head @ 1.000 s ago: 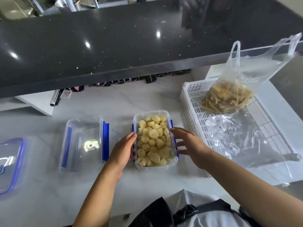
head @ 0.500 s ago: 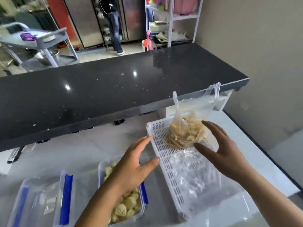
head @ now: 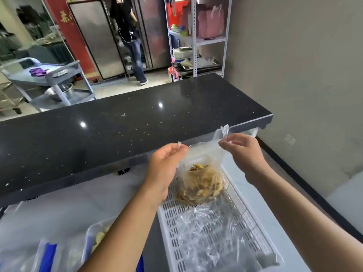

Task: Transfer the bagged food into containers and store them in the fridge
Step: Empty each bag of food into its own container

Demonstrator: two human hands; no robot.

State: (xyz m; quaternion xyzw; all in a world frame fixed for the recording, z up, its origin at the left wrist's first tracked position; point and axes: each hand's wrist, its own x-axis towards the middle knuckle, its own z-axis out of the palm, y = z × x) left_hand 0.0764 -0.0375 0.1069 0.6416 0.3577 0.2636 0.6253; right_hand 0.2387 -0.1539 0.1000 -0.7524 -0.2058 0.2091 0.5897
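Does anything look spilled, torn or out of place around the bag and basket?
Nothing spilled or torn. Left hand and right hand pinch the handles of the food bag in the white basket; a crumpled empty bag lies there too.

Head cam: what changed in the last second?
Both hands left the filled container and moved right to the bag of food: the left hand now pinches one handle, the right hand the other, holding its mouth apart. The bag is still in the white basket beside the empty bag; container unmoved.
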